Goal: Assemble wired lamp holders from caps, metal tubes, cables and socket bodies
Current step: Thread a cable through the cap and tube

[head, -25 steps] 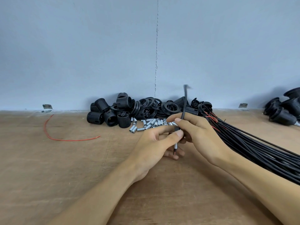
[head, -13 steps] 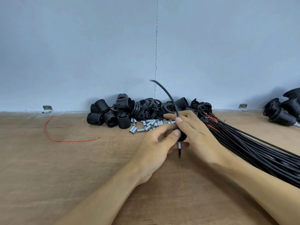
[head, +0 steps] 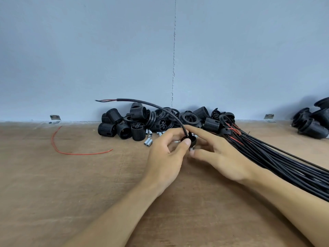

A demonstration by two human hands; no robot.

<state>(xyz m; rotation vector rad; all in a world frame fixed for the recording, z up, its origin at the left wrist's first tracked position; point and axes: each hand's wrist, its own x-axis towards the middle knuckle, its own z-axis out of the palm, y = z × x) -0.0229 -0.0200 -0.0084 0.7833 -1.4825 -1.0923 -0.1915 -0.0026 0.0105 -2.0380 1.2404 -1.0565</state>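
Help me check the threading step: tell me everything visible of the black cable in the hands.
The black cable is thin and round, with a smooth, rubbery-looking sheath. Its free end is stripped, baring a red and a dark inner wire that point left. From there it arches through the air above the socket bodies and down into a black cap, which the left hand grips. The right hand, fingers straight, seems to touch the cable with its index fingertip.
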